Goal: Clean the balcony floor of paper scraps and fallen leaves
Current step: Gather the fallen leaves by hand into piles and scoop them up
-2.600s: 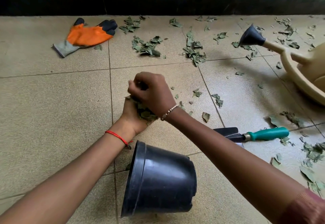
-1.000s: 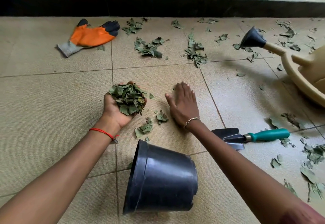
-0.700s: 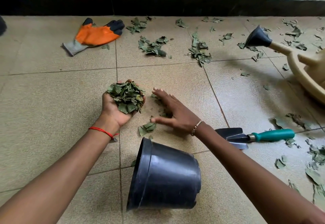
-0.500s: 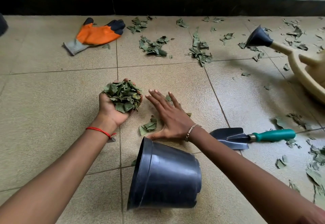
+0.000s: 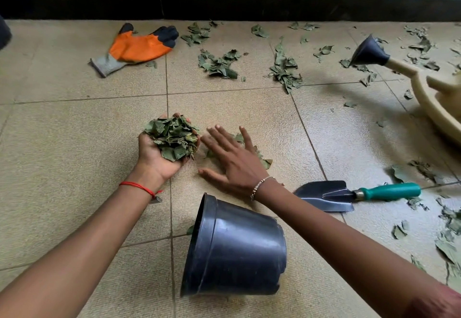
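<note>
Fallen leaves [image 5: 218,64] lie scattered in clumps across the far and right parts of the tiled floor [image 5: 74,155]. At far left, an orange glove [image 5: 139,47] lies flat near the dark wall base [image 5: 224,5]. The left hand [image 5: 159,160] is turned palm up, fingers cupped round a heap of leaves [image 5: 174,138]; a red thread [image 5: 139,187] circles its wrist. Nearer the camera, a black pot [image 5: 237,250] lies on its side, mouth facing left. The right hand [image 5: 234,160] is spread flat, fingers straight and apart, just beside the left hand and over a few loose leaves [image 5: 265,161]. Its fingers are blurred, so contact with the tile cannot be confirmed. A trowel [image 5: 349,194] with a green handle lies on the floor to the right of that wrist. A beige watering can [image 5: 429,93] sits at far right, its black rose pointing left.
</note>
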### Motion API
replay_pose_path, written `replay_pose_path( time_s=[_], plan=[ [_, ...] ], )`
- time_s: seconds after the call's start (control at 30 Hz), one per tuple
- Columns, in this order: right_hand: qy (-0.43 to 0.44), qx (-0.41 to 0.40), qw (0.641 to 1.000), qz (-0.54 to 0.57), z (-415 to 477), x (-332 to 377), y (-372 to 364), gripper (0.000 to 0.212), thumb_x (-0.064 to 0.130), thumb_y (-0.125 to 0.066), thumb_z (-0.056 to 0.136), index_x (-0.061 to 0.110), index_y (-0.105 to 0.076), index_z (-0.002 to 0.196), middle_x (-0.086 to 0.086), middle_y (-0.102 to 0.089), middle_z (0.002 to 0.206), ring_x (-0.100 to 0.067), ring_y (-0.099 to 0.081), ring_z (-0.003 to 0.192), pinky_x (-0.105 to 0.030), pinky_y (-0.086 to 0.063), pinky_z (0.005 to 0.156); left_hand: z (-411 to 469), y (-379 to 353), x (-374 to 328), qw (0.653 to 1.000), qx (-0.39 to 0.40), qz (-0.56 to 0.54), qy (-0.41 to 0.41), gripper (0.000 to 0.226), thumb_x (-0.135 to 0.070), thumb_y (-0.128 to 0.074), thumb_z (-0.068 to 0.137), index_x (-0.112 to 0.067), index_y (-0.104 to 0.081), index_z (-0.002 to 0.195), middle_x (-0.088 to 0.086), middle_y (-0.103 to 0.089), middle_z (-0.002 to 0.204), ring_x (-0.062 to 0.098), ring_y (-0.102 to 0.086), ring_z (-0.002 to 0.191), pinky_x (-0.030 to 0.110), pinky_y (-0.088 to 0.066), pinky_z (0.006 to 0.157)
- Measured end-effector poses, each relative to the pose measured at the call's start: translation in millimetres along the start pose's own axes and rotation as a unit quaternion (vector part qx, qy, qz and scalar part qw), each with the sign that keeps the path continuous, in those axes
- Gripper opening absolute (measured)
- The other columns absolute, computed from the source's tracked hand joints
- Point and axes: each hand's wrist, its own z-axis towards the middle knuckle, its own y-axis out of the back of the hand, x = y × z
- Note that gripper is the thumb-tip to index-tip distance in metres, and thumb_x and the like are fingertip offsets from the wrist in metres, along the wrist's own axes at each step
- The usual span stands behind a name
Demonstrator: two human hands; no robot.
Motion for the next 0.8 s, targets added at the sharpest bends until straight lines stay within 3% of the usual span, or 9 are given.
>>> replay_pose_path(
  time_s=[0.13,0.23,0.3,0.37,0.43,0.53,0.63,0.7,0.8],
  plan=[
    [-0.043,-0.013,0.999,-0.013,4,-5,-3,0.052,0.047,-0.022,0.1,0.027,-0.019,0.148,0.007,-0.015,0.155,-0.01,-0.007,0.144,-0.043,0.016,0.113,-1,-2,2,1.0,0.002,-0.002,0.01,0.028,-0.028,-0.045,0.071,-0.018,-0.07,0.064,0.003,-0.069,0.08,0.018,-0.068,0.068,0.029,-0.05,0.079],
    [-0.083,-0.089,0.99,0.067,-1,-16,-2,0.04,0.03,-0.037,0.099,0.019,-0.045,0.137,0.003,-0.034,0.149,-0.014,-0.023,0.141,-0.037,0.001,0.115,-1,-2,3,1.0,-0.002,-0.007,0.015,0.029,-0.028,-0.046,0.07,-0.017,-0.071,0.062,0.002,-0.068,0.083,0.018,-0.068,0.07,0.029,-0.053,0.077],
    [-0.133,-0.159,0.957,0.204,-8,-19,6,0.031,0.016,-0.054,0.091,0.01,-0.062,0.12,-0.005,-0.048,0.139,-0.019,-0.04,0.132,-0.03,-0.019,0.112,-1,-2,4,1.0,0.002,-0.015,0.019,0.028,-0.027,-0.046,0.07,-0.017,-0.071,0.063,0.001,-0.067,0.085,0.017,-0.067,0.072,0.033,-0.055,0.073],
    [-0.204,-0.234,0.896,0.318,-18,-21,15,0.028,0.005,-0.059,0.085,0.004,-0.065,0.112,-0.01,-0.056,0.13,-0.02,-0.05,0.122,-0.019,-0.031,0.102,-1,-2,4,1.0,0.007,-0.018,0.024,0.028,-0.027,-0.046,0.071,-0.017,-0.071,0.063,0.001,-0.067,0.083,0.017,-0.067,0.07,0.033,-0.056,0.07],
    [-0.257,-0.239,0.873,0.339,-31,-23,19,0.032,0.006,-0.056,0.089,0.003,-0.059,0.121,-0.012,-0.051,0.135,-0.021,-0.046,0.127,-0.022,-0.031,0.105,-2,-2,4,0.999,0.007,-0.018,0.027,0.028,-0.027,-0.046,0.071,-0.017,-0.071,0.064,0.002,-0.068,0.082,0.017,-0.068,0.069,0.033,-0.057,0.068],
    [-0.274,-0.118,0.909,0.29,-52,-18,10,0.062,0.043,-0.04,0.096,0.009,-0.025,0.145,-0.007,-0.016,0.155,-0.017,-0.015,0.143,-0.03,-0.012,0.117,-3,-4,5,1.0,0.001,-0.01,0.023,0.026,-0.026,-0.046,0.068,-0.016,-0.07,0.065,0.003,-0.069,0.079,0.019,-0.068,0.067,0.035,-0.057,0.067],
    [-0.258,-0.022,0.952,0.164,-61,-8,-3,0.098,0.077,-0.003,0.074,0.013,0.01,0.148,-0.001,0.02,0.153,-0.012,0.016,0.142,-0.029,0.014,0.112,-5,-8,6,1.0,-0.001,-0.013,0.021,0.025,-0.025,-0.046,0.066,-0.016,-0.069,0.066,0.004,-0.068,0.078,0.019,-0.067,0.066,0.034,-0.057,0.066],
    [-0.244,-0.002,0.965,0.095,-57,-4,-10,0.106,0.083,0.007,0.066,0.014,0.02,0.145,-0.003,0.027,0.152,-0.014,0.023,0.14,-0.03,0.022,0.11,-6,-10,7,1.0,0.0,-0.018,0.019,0.025,-0.025,-0.045,0.066,-0.015,-0.068,0.068,0.005,-0.068,0.078,0.019,-0.066,0.066,0.035,-0.057,0.066],
    [-0.217,-0.005,0.974,0.07,-42,-6,-13,0.104,0.083,-0.001,0.068,0.016,0.02,0.145,-0.004,0.024,0.153,-0.014,0.024,0.14,-0.029,0.021,0.111,-6,-10,8,1.0,-0.001,-0.008,0.016,0.026,-0.025,-0.046,0.067,-0.015,-0.07,0.064,0.004,-0.068,0.079,0.019,-0.067,0.066,0.036,-0.057,0.066]
  ],
)
